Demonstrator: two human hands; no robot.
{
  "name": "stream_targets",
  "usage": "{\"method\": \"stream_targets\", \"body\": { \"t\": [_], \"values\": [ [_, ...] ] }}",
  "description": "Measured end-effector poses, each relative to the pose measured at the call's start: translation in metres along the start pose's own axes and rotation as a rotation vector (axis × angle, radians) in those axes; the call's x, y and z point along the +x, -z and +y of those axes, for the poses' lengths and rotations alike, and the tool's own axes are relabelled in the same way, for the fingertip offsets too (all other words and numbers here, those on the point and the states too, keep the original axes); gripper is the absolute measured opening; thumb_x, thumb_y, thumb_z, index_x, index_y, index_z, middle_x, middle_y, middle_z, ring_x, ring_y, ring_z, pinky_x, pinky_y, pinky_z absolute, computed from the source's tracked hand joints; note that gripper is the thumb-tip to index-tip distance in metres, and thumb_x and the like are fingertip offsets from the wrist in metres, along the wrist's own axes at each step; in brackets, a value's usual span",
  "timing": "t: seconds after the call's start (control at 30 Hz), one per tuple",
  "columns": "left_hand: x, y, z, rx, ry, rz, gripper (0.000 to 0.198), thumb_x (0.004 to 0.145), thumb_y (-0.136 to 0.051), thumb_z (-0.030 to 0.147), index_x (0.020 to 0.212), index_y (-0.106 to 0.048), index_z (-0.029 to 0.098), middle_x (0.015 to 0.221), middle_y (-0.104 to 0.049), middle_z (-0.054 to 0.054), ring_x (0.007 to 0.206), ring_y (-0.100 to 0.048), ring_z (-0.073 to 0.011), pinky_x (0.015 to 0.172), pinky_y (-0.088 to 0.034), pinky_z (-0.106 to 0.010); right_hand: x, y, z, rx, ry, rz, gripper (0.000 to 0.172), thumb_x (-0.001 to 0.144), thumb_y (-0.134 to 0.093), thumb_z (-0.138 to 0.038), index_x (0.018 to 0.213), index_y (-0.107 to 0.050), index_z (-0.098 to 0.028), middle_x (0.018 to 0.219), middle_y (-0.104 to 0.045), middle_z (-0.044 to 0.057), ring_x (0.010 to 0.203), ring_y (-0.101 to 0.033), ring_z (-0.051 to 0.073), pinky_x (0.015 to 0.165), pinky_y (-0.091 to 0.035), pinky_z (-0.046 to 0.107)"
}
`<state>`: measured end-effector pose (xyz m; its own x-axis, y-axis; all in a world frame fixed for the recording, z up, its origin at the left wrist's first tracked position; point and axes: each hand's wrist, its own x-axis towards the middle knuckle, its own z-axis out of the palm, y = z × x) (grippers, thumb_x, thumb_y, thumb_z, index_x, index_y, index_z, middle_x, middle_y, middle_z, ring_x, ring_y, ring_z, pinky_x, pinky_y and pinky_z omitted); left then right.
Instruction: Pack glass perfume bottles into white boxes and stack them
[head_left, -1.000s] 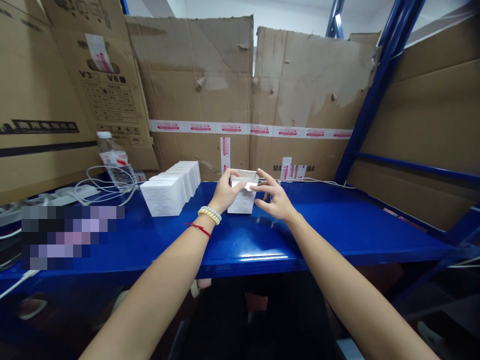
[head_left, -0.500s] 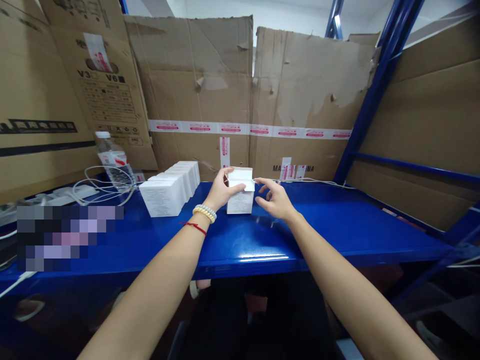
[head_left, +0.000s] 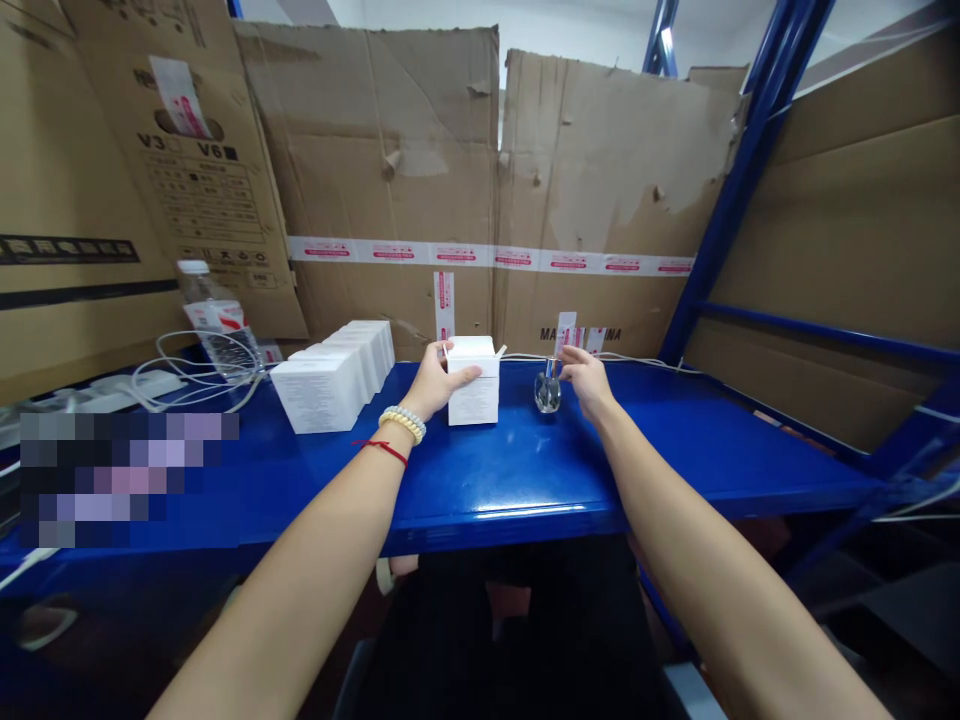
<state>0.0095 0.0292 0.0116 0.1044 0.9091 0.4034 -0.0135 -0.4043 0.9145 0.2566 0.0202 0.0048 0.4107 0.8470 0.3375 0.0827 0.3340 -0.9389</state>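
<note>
A small white box [head_left: 474, 398] stands on the blue table [head_left: 517, 470], with a narrow flap sticking out at its top right. My left hand [head_left: 439, 382] grips the box from its left side, thumb across the front. To the right of the box, my right hand [head_left: 586, 378] has its fingers closed at the silver neck of a small clear glass bottle [head_left: 547, 390]. The bottle is upright; whether its base touches the table is hard to tell.
A row of white boxes [head_left: 319, 395] stands to the left. Behind it are a plastic water bottle [head_left: 223, 325] and tangled white cables [head_left: 161, 370]. Cardboard sheets [head_left: 390, 150] line the back, and a blue post [head_left: 739, 180] rises at the right.
My right hand has moved away from the box to the right and now holds the glass bottle. The top of the box, open before, now looks folded down under my left hand.
</note>
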Motion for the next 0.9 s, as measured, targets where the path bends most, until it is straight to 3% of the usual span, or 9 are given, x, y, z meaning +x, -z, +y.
{"method": "stream_targets", "body": {
  "t": [0.1,0.2,0.37,0.57,0.77,0.9],
  "values": [
    [-0.001,0.001,-0.001,-0.024,0.040,-0.041,0.066,0.052,-0.085,0.037,0.099,-0.043,0.019,0.094,-0.063,-0.006,0.089,-0.063,-0.0218,0.084,-0.050,-0.040,0.002,-0.001,0.006,0.032,-0.077,-0.202,0.038,0.045,-0.049,-0.014,0.080,-0.064,-0.018,0.082,-0.065,0.002,0.085,-0.059,0.018,0.079,-0.045,0.030],
    [0.000,0.002,-0.004,-0.041,0.098,-0.086,0.059,0.057,-0.083,0.041,0.097,-0.046,0.018,0.094,-0.064,-0.005,0.086,-0.064,-0.0204,0.084,-0.050,-0.039,0.001,-0.002,0.010,-0.013,-0.061,-0.286,0.024,0.048,-0.049,-0.020,0.068,-0.062,-0.018,0.075,-0.063,0.000,0.080,-0.056,0.017,0.076,-0.043,0.029],
    [0.001,0.000,-0.007,-0.124,0.174,-0.077,0.048,0.069,-0.076,0.037,0.104,-0.048,0.019,0.105,-0.065,-0.007,0.093,-0.065,-0.0193,0.088,-0.050,-0.036,-0.001,0.004,0.010,-0.156,0.016,-0.310,0.018,0.054,-0.060,-0.027,0.069,-0.061,-0.018,0.067,-0.059,-0.002,0.070,-0.052,0.014,0.071,-0.042,0.027],
    [0.004,-0.002,-0.010,-0.085,0.194,-0.112,0.042,0.082,-0.064,0.043,0.114,-0.050,0.019,0.110,-0.067,-0.009,0.100,-0.065,-0.0206,0.091,-0.051,-0.035,-0.008,0.009,0.005,-0.368,0.037,-0.221,0.032,0.057,-0.073,-0.044,0.073,-0.061,-0.018,0.062,-0.057,-0.003,0.063,-0.052,0.013,0.065,-0.042,0.026],
    [0.005,-0.007,-0.012,-0.008,0.112,-0.025,0.058,0.077,-0.066,0.053,0.118,-0.053,0.014,0.114,-0.067,-0.013,0.102,-0.065,-0.0226,0.089,-0.050,-0.033,-0.004,0.007,0.005,-0.368,0.011,-0.416,0.021,0.054,-0.072,-0.019,0.073,-0.065,-0.016,0.073,-0.067,0.002,0.067,-0.060,0.015,0.068,-0.046,0.026],
    [0.001,-0.006,-0.001,0.184,0.036,-0.095,0.054,0.073,-0.065,0.059,0.101,-0.064,0.014,0.099,-0.071,-0.012,0.086,-0.067,-0.0227,0.071,-0.051,-0.029,-0.007,0.006,0.001,-0.458,-0.078,-0.331,0.017,0.054,-0.074,-0.014,0.069,-0.067,-0.016,0.067,-0.067,0.002,0.060,-0.061,0.016,0.059,-0.050,0.028]
  ]
}}
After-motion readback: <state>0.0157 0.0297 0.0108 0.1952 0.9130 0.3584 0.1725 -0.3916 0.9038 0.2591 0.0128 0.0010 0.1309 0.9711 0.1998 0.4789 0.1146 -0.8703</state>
